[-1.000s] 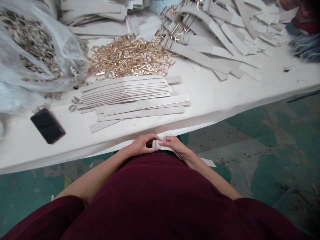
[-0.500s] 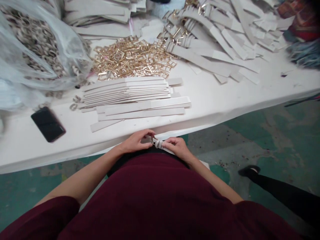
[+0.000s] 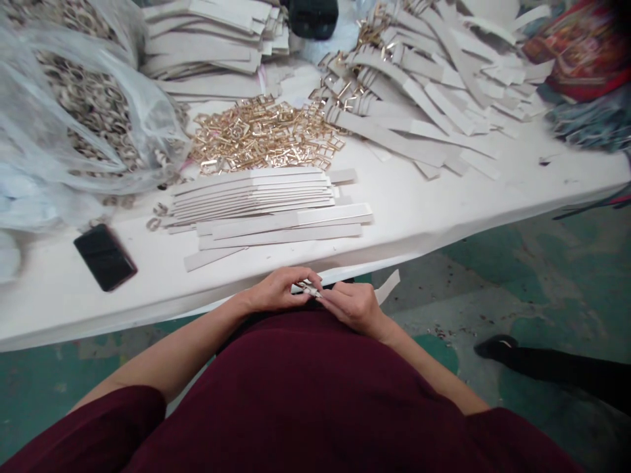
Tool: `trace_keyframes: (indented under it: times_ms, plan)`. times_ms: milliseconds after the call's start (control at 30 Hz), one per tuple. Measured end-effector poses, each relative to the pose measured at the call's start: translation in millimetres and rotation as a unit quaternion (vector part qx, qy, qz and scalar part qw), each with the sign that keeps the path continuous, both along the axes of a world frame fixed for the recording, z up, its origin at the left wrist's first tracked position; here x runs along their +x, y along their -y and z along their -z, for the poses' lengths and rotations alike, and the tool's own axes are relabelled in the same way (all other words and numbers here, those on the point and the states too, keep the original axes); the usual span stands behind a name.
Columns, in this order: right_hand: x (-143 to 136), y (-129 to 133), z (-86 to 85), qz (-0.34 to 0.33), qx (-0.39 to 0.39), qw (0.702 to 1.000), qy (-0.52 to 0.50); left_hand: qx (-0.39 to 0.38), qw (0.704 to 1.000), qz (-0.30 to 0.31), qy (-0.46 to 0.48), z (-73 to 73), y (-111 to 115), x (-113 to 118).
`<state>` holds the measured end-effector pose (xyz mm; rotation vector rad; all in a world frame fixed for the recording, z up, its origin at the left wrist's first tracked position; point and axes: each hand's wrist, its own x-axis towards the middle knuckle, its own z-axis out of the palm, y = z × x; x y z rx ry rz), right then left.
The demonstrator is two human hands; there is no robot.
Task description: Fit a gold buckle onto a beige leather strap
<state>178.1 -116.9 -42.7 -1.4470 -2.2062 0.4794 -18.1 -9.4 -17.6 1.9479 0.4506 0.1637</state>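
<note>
Close to my waist, at the table's front edge, my left hand (image 3: 283,289) pinches a metal buckle (image 3: 302,285) at the end of a pale strap. My right hand (image 3: 355,305) is closed on the same strap (image 3: 388,287), whose free end sticks out to the right past my knuckles. The fingertips of both hands nearly meet at the buckle end and partly cover it. On the table just beyond lie several loose flat straps (image 3: 290,226) and a neat row of overlapping straps (image 3: 251,194).
Behind the row spreads a heap of gold buckles (image 3: 266,135). Buckled straps (image 3: 394,125) are piled to the right, stacked straps (image 3: 207,49) at the back. A plastic bag (image 3: 142,112) of small loops and a phone (image 3: 105,257) lie left. A person's foot (image 3: 495,346) is on the floor.
My right hand has turned, and the strap's free end now shows beyond it. My fingertips cover the looped part by the buckle. The view has shifted slightly.
</note>
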Motion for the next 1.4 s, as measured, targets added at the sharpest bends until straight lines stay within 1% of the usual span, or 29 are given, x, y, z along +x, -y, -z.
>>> trace_keyframes:
  times_ms: [100,200,267,333,467,533,567,667,733,833,933,1000,1067,1133,1167,1200,1267,1333,1367,1400]
  plan:
    - [1.0,-2.6,-2.3,0.01,0.061,0.998,-0.002,-0.032,0.999,-0.003,0.004,-5.5,0.8,3.5]
    - [2.2,-4.6,-5.7,0.015,0.097,0.995,-0.003,-0.004,0.999,-0.03,0.04,-5.0,3.3,6.7]
    - [2.1,-5.3,-8.5,0.022,0.103,0.994,-0.009,0.032,0.997,-0.039,0.062,-3.6,3.6,7.1]
    - [0.8,-5.5,-9.7,0.025,0.106,0.993,-0.034,0.056,0.996,-0.046,0.06,-2.7,1.7,6.1]
    - [-3.5,-6.2,-5.0,0.018,0.108,0.991,-0.076,0.037,0.998,-0.048,0.007,-2.2,-4.2,4.5]
    - [-4.6,-8.1,-2.4,0.023,0.105,0.99,-0.089,0.021,0.999,-0.043,0.001,-2.9,-4.6,5.9]
    - [-4.6,-9.7,-2.0,0.034,0.103,0.989,-0.099,0.017,0.999,-0.05,0.006,-3.5,-4.0,7.3]
    - [-1.7,-16.1,-5.3,0.077,0.081,0.984,-0.136,0.002,0.995,-0.093,0.021,-5.2,-1.4,12.5]
    - [1.8,-20.4,-9.4,0.087,0.061,0.983,-0.15,-0.018,0.994,-0.11,0.021,-5.7,-1.1,15.5]
    - [6.6,-24.3,-14.1,0.075,0.028,0.984,-0.162,-0.04,0.993,-0.109,0.008,-5.3,-3.7,18.0]
    - [8.2,-25.3,-14.9,0.067,-0.014,0.98,-0.189,-0.047,0.993,-0.108,-0.008,-4.9,-6.9,17.6]
    - [6.9,-25.6,-13.6,0.075,-0.043,0.973,-0.213,-0.06,0.991,-0.116,-0.017,-5.0,-8.4,16.3]
    - [4.3,-26.6,-11.2,0.095,-0.085,0.962,-0.24,-0.09,0.988,-0.126,-0.022,-4.4,-9.9,14.6]
    - [1.4,-28.6,-8.3,0.126,-0.157,0.939,-0.279,-0.14,0.982,-0.128,-0.021,-2.2,-12.2,13.2]
    - [0.2,-29.8,-6.9,0.137,-0.208,0.919,-0.305,-0.166,0.978,-0.126,-0.02,-0.3,-13.8,12.9]
    - [-0.7,-31.0,-5.5,0.143,-0.267,0.893,-0.334,-0.19,0.974,-0.12,-0.02,1.7,-15.7,12.8]
    - [-1.4,-33.0,-3.8,0.145,-0.381,0.823,-0.396,-0.214,0.972,-0.1,-0.021,5.1,-20.0,13.3]
    - [-0.1,-33.8,-3.6,0.147,-0.452,0.757,-0.448,-0.19,0.979,-0.076,-0.013,5.4,-24.6,14.7]
    - [1.2,-33.9,-3.9,0.158,-0.468,0.733,-0.468,-0.158,0.986,-0.061,-0.009,3.9,-26.8,15.7]
    - [2.9,-33.8,-4.2,0.171,-0.474,0.716,-0.483,-0.114,0.992,-0.044,-0.01,1.8,-28.7,17.1]
